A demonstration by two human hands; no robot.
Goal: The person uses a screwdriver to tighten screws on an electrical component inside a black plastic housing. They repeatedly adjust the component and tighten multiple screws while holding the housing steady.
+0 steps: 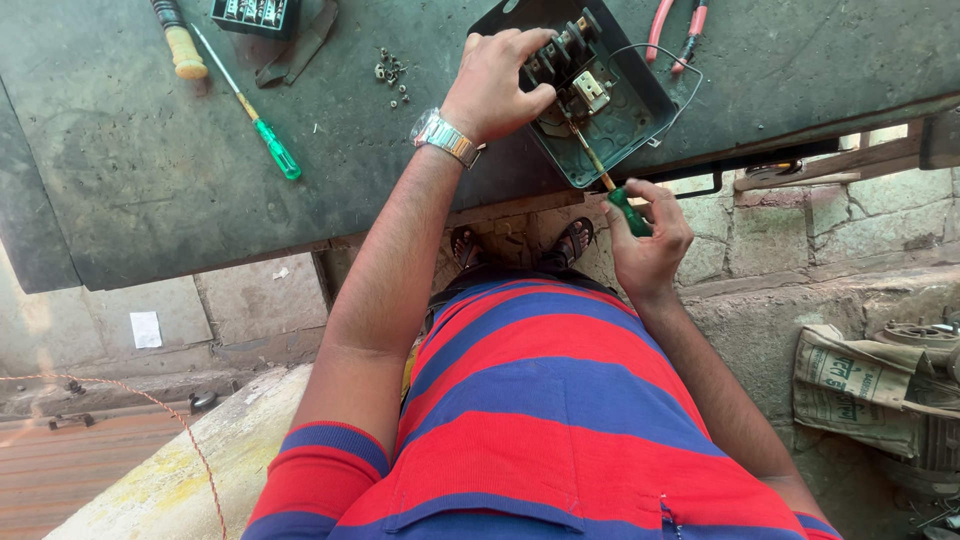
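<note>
the left hand [495,85] is steadying the switch box [600,110] at twelve o'clock while right-hand fingers [655,215] are gripping the green-handled screwdriver [628,210], best kept straight on the screw.

You're at a rough repair workshop: a worn metal bench [150,170] strewn with screwdrivers [245,105], pliers [675,30] and loose screws [392,72], bare stone and concrete underfoot.

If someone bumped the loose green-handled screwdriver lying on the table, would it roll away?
Probably a little: the spare green-handled screwdriver has a round handle and thin straight metal shaft, lying flat on the dark tabletop. It looks stiff, not floppy, and likely light. The small screws nearby would scatter more easily.
</note>
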